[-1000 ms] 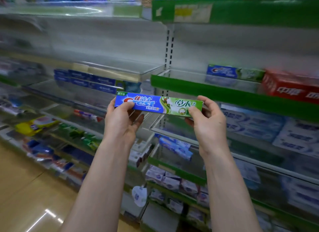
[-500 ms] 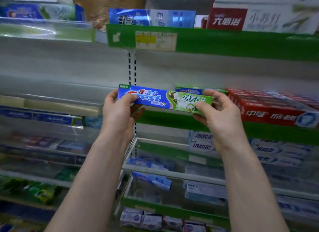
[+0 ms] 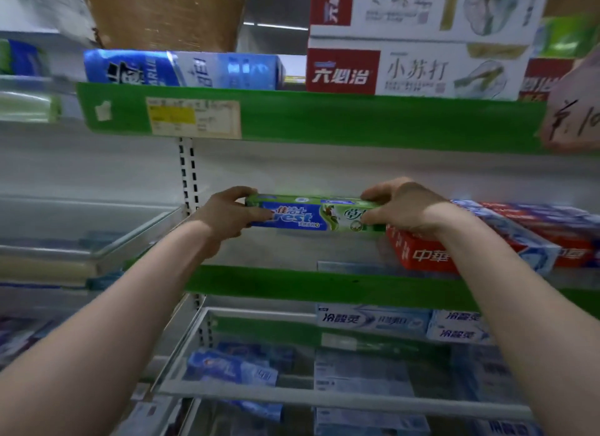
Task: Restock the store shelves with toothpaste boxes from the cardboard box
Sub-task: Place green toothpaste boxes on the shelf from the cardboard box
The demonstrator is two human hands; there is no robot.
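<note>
The middle green-edged shelf (image 3: 292, 286) bears red boxes (image 3: 409, 249) at three o'clock. The upper shelf (image 3: 324, 120) carries white boxes (image 3: 415, 70) at one o'clock.

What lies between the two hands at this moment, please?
The Crest toothpaste box, each end gripped by the left hand and right hand, in the head view.

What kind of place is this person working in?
Very likely a shop's toothpaste aisle: tiered green-edged shelves, a price label, and stacked red boxes near the held Crest box.
</note>
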